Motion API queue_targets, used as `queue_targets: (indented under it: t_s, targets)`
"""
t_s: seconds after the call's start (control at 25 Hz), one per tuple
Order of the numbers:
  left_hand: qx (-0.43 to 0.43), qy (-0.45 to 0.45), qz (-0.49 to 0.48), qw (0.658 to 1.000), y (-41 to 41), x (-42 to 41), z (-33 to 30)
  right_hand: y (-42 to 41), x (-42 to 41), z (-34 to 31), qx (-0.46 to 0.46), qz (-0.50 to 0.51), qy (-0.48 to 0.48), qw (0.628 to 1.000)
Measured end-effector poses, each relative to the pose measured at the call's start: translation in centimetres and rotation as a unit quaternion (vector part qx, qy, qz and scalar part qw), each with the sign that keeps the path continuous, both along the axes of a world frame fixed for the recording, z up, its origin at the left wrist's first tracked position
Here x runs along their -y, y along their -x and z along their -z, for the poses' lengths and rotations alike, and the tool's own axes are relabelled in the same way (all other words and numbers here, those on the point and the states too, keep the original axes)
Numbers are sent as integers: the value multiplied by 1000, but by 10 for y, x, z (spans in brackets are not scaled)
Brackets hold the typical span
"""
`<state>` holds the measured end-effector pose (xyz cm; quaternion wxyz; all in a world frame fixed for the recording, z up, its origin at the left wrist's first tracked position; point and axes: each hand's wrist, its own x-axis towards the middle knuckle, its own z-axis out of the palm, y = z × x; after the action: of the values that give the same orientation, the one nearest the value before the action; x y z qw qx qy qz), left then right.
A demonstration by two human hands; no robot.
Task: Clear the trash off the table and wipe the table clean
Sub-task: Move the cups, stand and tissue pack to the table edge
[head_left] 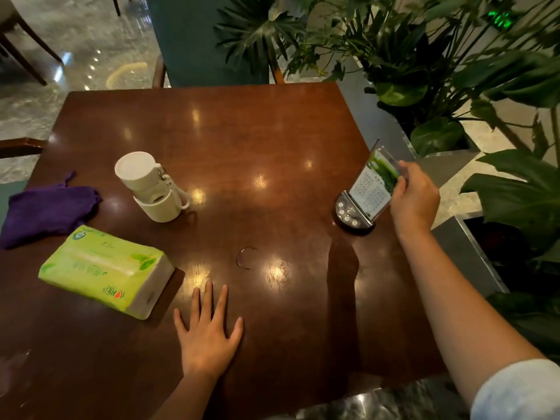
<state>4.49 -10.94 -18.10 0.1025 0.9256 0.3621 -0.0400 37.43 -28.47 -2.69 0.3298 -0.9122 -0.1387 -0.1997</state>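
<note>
Purple cloth (pixel 48 212): soft, limp, at the table's left edge; judged light, best gathered by a bunched middle.
Tissue pack (pixel 106 269): squashy, grip across its width.
Stacked white cups (pixel 151 187): tilted, likely light and tippy; hold the lower one.
Left hand (pixel 209 331): fingers spread flat on the table (pixel 242 131).
Ring stain (pixel 247 257): needs wiping.
Right hand (pixel 413 201): pinches the acrylic sign stand (pixel 368 189), stiff, slippery, tilted.
</note>
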Motion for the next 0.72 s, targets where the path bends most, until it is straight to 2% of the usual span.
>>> queue_targets:
  t_s: [0.12, 0.2, 0.28, 0.44, 0.56, 0.64, 0.72]
  targets:
    - [-4, -3, 4, 1000, 0, 0, 1, 1, 5, 10, 71, 24, 114, 991]
    - [-6, 0, 6, 1000, 0, 0, 1, 8, 7, 16, 56, 33, 206, 976]
    - [-4, 0, 7, 1000, 0, 0, 0, 17, 8, 22, 25, 29, 251, 967]
    - [4, 1, 9, 1000, 1, 0, -1, 23, 0, 18, -10, 38, 244, 969]
    - [6, 4, 12, 1000, 1, -1, -2, 40, -16, 13, -2, 23, 206, 978]
    - [6, 7, 14, 1000, 0, -1, -6, 71, -41, 17, 2, -35, 176, 984]
    - [7, -2, 24, 1000, 0, -1, -10, 113, -79, 26, -39, -130, 154, 979]
